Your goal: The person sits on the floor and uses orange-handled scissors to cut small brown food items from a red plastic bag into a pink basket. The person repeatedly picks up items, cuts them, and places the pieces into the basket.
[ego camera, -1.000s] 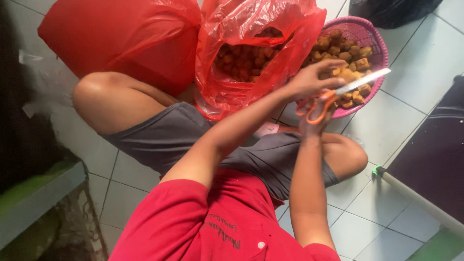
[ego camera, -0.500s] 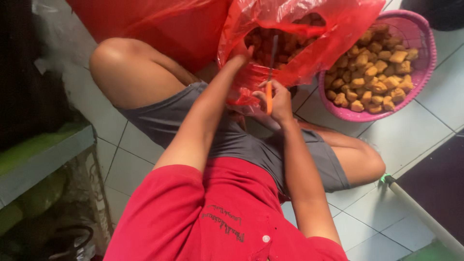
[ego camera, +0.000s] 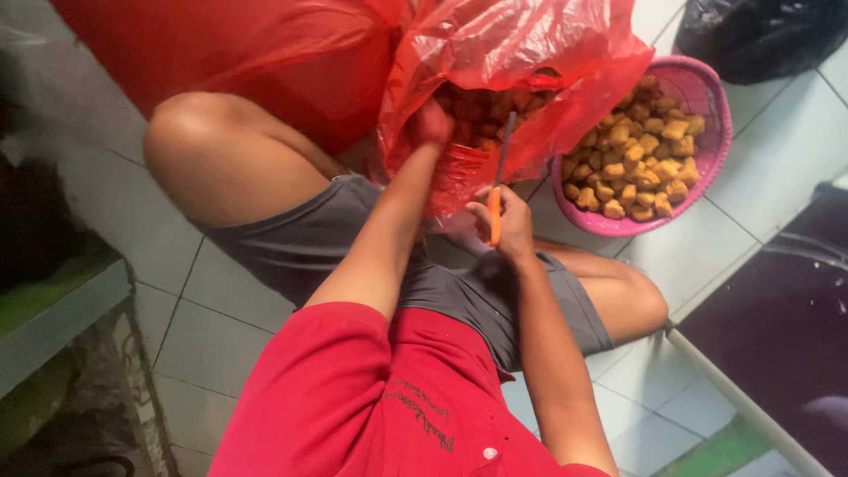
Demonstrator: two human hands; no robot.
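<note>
I sit cross-legged on a tiled floor in a red shirt and grey shorts. My left hand [ego camera: 430, 124] reaches into the mouth of a red plastic bag [ego camera: 521, 53] full of brownish-orange fried pieces [ego camera: 481, 110]; what its fingers hold is hidden. My right hand [ego camera: 503, 231] sits in front of the bag's lower edge and grips orange-handled scissors [ego camera: 497, 190], blades pointing up toward the bag opening. A pink basket [ego camera: 702, 93] of golden fried pieces [ego camera: 640, 150] stands to the right of the bag.
A second, larger red bag [ego camera: 221, 44] lies behind my left knee. A black bag [ego camera: 760, 31] is at the top right. A dark mat [ego camera: 777, 318] and a pale rod [ego camera: 742, 402] lie at the right; a grey-green ledge [ego camera: 53, 327] at the left.
My hands left the pink basket and moved left to the red bag. The left hand went into the bag; the right hand lowered with the scissors, now held upright.
</note>
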